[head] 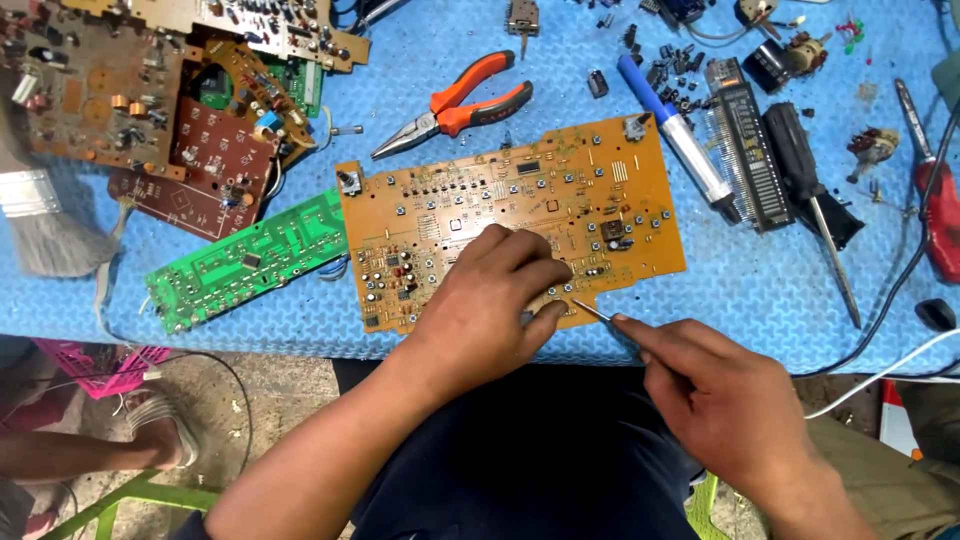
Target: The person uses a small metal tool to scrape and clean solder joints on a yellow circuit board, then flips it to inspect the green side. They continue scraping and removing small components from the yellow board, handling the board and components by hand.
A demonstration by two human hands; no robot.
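A large orange circuit board [520, 195] lies flat on the blue foam mat [780, 290], near its front edge. My left hand [485, 300] rests on the board's lower middle, fingers curled and pressing it down. My right hand [715, 395] hovers off the mat's front edge and pinches a thin metal tool [592, 311]. Its tip touches the board's lower edge, right beside my left fingertips.
A green circuit board [245, 262] lies left of the orange one, with brown boards [150, 100] behind it. Orange-handled pliers [460, 103], a blue-white desoldering pump [675, 135], a black screwdriver [810, 190], a red screwdriver [930, 190] and loose components lie behind. A brush [40, 215] sits far left.
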